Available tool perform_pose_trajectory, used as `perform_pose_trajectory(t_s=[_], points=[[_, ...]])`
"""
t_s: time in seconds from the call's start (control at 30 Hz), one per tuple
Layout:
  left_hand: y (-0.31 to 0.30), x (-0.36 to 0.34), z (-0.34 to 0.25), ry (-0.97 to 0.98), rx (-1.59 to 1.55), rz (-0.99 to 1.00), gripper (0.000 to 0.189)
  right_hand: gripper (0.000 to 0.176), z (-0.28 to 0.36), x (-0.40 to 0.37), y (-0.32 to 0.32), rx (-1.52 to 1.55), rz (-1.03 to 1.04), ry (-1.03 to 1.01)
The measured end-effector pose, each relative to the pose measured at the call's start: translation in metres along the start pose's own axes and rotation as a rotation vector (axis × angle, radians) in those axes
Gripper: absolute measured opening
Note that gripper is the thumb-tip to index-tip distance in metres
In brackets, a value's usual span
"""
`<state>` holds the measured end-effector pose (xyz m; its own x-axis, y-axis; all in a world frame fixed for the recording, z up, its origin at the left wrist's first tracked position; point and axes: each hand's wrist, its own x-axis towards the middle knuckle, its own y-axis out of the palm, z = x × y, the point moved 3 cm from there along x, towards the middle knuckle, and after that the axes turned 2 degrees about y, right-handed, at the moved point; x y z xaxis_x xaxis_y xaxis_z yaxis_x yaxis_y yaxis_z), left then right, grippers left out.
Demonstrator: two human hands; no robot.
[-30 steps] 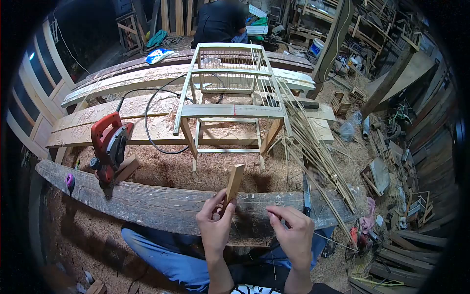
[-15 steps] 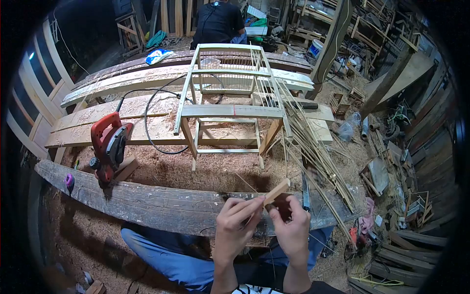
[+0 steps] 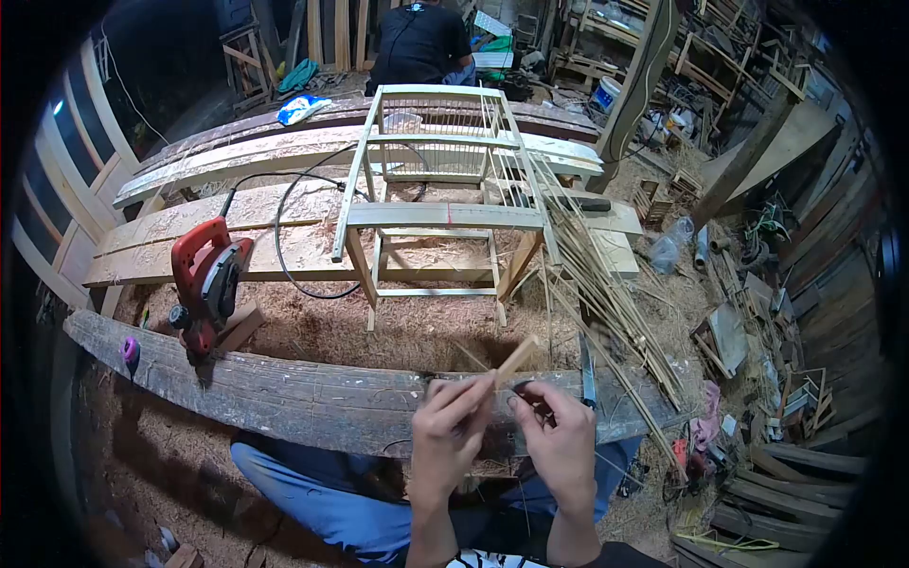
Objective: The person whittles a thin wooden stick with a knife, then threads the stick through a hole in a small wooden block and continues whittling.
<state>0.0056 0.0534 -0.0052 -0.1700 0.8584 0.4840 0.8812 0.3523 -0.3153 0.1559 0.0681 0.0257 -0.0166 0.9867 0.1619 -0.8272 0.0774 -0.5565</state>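
A small, pale wooden stick (image 3: 516, 360) is pinched in the fingers of my left hand (image 3: 450, 435), pointing up and away to the right. Close beside it is my right hand (image 3: 559, 440), its thumb and fingers drawn together. Something small and dark shows at those fingertips, too small to name. Both hands are above the near edge of a weathered plank (image 3: 312, 402). Beyond them stands a pale wooden frame (image 3: 445, 216) with thin rods across its upper part. A flat metal blade-like tool (image 3: 588, 374) lies on the plank just past my right hand.
A red electric planer (image 3: 204, 284) rests at the left, its black cable looping behind. Thin bamboo-like strips (image 3: 615, 303) lie in a bundle at the right. A purple ring-shaped object (image 3: 131, 349) sits at the plank's left end. Another person (image 3: 417, 47) sits with their back turned.
My right fingertips have come away from the wooden stick, leaving a small gap. The stick has shifted left and slightly up with my left hand. The whole view has moved slightly.
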Motion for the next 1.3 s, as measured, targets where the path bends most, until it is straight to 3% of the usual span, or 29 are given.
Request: perform_pose_trajectory(t_s=[0.17,0.23,0.93,1.17,1.3], points=[[-0.002,0.001,0.004,0.037,0.038,-0.051,0.038,0.012,-0.005,0.0,0.005,0.02,0.002,-0.018],[-0.003,0.001,0.003,0.052,0.043,-0.032,0.039,0.011,-0.004,-0.001,0.006,-0.047,-0.043,-0.112],[-0.011,-0.001,-0.014,0.129,0.128,0.029,0.04,0.011,-0.002,-0.011,0.013,0.224,-0.016,0.066],[-0.008,0.0,-0.006,0.132,0.196,-0.09,0.032,0.016,0.008,0.002,0.015,-0.071,0.101,-0.008],[-0.005,-0.004,0.0,0.003,0.072,-0.132,0.035,0.013,0.014,-0.006,0.027,-0.07,0.062,-0.027]])
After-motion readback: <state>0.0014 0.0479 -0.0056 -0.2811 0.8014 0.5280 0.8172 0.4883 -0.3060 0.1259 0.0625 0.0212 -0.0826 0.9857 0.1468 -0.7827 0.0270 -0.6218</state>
